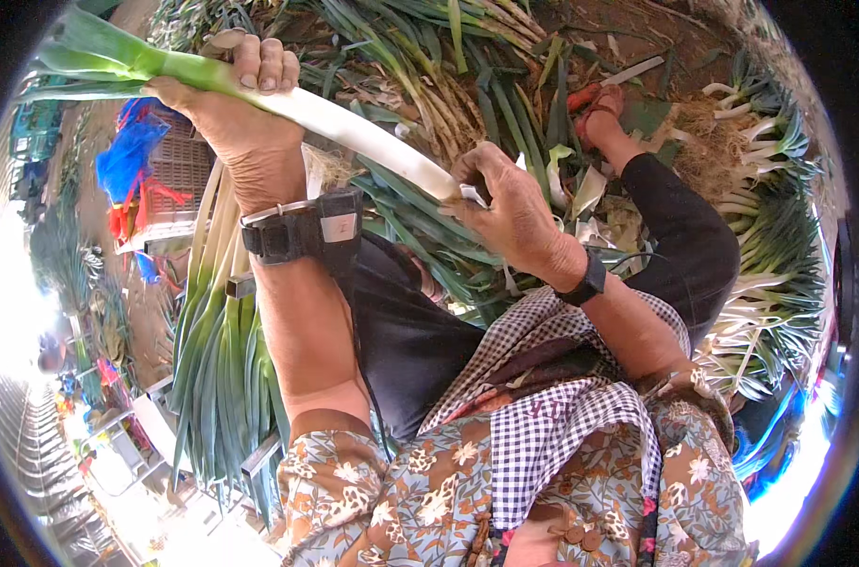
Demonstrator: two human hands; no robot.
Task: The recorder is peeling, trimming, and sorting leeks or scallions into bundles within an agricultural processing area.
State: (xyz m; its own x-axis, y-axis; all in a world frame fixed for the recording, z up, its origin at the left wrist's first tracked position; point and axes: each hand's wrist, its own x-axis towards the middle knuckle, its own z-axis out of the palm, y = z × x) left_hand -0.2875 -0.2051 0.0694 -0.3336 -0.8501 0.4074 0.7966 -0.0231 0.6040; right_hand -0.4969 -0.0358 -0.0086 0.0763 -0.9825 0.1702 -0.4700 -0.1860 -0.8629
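A long leek point(354, 137) with a thick white shank slants across the upper middle, its green leaves at the far left and its trimmed white end lower right. My left hand point(250, 123) is closed around the shank just below the leaves. At the white end, my right hand point(522, 213) is closed with thumb and fingers pinched on the tip. A small pale scrap shows by the right thumb; whether it is loose skin of the leek I cannot tell. Wristbands circle both wrists.
Loose leeks and cut leaves point(429, 85) cover the ground ahead. A row of white-ended leeks point(755, 283) lies along the right. On the left, a leek bundle point(226, 378) rests on a metal frame, near a brown crate point(170, 156). A knife point(634, 71) lies by my sandalled foot point(601, 118).
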